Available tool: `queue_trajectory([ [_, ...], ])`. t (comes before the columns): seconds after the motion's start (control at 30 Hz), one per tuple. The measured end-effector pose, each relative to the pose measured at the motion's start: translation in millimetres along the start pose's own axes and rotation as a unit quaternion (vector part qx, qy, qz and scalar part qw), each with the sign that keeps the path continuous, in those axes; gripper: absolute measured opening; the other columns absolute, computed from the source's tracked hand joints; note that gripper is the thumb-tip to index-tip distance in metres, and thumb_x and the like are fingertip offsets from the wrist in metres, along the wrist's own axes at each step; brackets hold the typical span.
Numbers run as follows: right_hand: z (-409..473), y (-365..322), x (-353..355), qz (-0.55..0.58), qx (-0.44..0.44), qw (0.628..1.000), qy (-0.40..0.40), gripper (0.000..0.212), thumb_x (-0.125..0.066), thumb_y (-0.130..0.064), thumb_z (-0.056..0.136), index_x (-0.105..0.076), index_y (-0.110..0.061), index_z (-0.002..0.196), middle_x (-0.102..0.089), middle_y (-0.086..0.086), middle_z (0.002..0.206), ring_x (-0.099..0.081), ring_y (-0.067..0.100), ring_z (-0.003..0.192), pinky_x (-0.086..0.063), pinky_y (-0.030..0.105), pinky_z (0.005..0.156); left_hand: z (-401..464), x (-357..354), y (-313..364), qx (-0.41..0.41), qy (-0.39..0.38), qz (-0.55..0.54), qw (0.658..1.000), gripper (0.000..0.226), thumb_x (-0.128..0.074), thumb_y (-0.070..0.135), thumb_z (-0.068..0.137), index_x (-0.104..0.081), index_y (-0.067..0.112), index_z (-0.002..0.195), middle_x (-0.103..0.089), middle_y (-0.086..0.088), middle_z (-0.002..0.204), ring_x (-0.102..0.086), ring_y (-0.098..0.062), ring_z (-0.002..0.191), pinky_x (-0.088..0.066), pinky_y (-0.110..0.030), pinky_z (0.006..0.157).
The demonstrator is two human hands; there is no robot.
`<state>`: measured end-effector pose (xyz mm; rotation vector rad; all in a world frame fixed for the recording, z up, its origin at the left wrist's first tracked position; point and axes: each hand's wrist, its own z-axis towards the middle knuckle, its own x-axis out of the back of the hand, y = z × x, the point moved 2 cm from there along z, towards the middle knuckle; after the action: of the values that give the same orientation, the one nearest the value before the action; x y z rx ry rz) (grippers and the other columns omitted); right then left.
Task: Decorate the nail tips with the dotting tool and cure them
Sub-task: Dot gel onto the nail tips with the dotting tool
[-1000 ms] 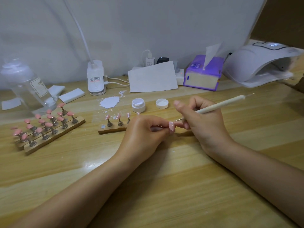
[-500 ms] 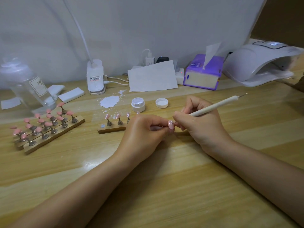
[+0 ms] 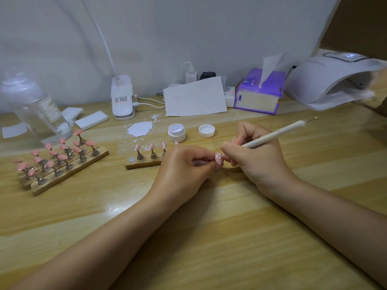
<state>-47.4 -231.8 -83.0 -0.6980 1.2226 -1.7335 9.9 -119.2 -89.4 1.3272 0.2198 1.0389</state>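
Note:
My left hand (image 3: 186, 166) pinches a small stand that carries a pink nail tip (image 3: 218, 158) at mid table. My right hand (image 3: 253, 155) grips a white dotting tool (image 3: 274, 133) like a pen, and its fine point touches the tip's surface, where white dots show. A short wooden holder (image 3: 144, 163) behind my left hand carries three dotted pink tips on metal stands. At the far left, long wooden holders (image 3: 69, 172) carry several plain pink tips. An open white gel pot (image 3: 177, 132) and its lid (image 3: 206, 130) stand behind my hands. The white curing lamp (image 3: 333, 80) sits far right.
A clear bottle (image 3: 35, 109) stands at the left beside white pads (image 3: 91, 120). A smear of white gel on film (image 3: 140, 128), a lamp base (image 3: 122, 98), a paper sheet (image 3: 194, 97), chargers and a purple tissue box (image 3: 259, 93) line the back wall.
My right hand has lowered the dotting tool, bringing its point onto the pink tip. My left hand has kept the tip almost still.

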Motion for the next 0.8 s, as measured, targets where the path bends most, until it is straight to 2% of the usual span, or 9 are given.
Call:
queue_trajectory([
  [0.27,0.5,0.5,-0.1,0.001,0.001,1.000,-0.001,0.039,-0.048,0.021,0.070,-0.032,-0.011,0.054,-0.047,-0.005,0.033,-0.048,0.001,0.034,-0.039,0.012,0.041,0.3,-0.4,-0.5,-0.010,-0.004,-0.001,1.000,0.028,-0.068,0.015,0.080,-0.067,0.039,0.066,-0.060,0.024,0.050,-0.052,0.010,0.049,-0.039,-0.004,0.052],
  [0.4,0.2,0.9,-0.1,-0.002,0.004,1.000,-0.003,0.039,-0.049,0.021,0.070,-0.033,-0.010,0.055,-0.047,-0.005,0.033,-0.049,0.001,0.034,-0.038,0.011,0.041,1.3,-0.6,-2.8,-0.005,-0.003,-0.006,1.000,0.022,-0.068,0.014,0.079,-0.070,0.033,0.068,-0.061,0.023,0.052,-0.052,0.009,0.051,-0.043,-0.007,0.057],
  [0.53,0.1,0.4,0.3,-0.004,0.003,1.000,0.000,0.038,-0.049,0.020,0.071,-0.033,-0.010,0.055,-0.047,-0.006,0.032,-0.048,-0.001,0.034,-0.039,0.012,0.041,0.7,-0.4,-2.1,-0.006,-0.001,-0.010,1.000,0.031,-0.068,0.014,0.080,-0.067,0.041,0.064,-0.062,0.022,0.053,-0.052,0.005,0.051,-0.045,-0.009,0.057],
  [0.67,0.3,0.2,-0.1,-0.005,0.002,1.000,-0.004,0.039,-0.049,0.021,0.071,-0.033,-0.011,0.055,-0.047,-0.004,0.033,-0.049,0.000,0.034,-0.039,0.011,0.040,0.4,0.0,-0.6,-0.010,-0.007,-0.004,1.000,0.030,-0.068,0.014,0.080,-0.067,0.039,0.065,-0.061,0.023,0.052,-0.053,0.008,0.050,-0.041,-0.004,0.054],
  [0.8,0.5,0.9,0.3,0.001,0.000,1.000,0.002,0.039,-0.049,0.021,0.071,-0.033,-0.011,0.055,-0.045,-0.006,0.032,-0.049,0.000,0.033,-0.040,0.012,0.041,0.2,-0.6,-0.9,-0.008,-0.004,-0.014,1.000,0.029,-0.068,0.013,0.080,-0.068,0.038,0.065,-0.063,0.024,0.055,-0.054,0.009,0.052,-0.047,-0.008,0.056],
])
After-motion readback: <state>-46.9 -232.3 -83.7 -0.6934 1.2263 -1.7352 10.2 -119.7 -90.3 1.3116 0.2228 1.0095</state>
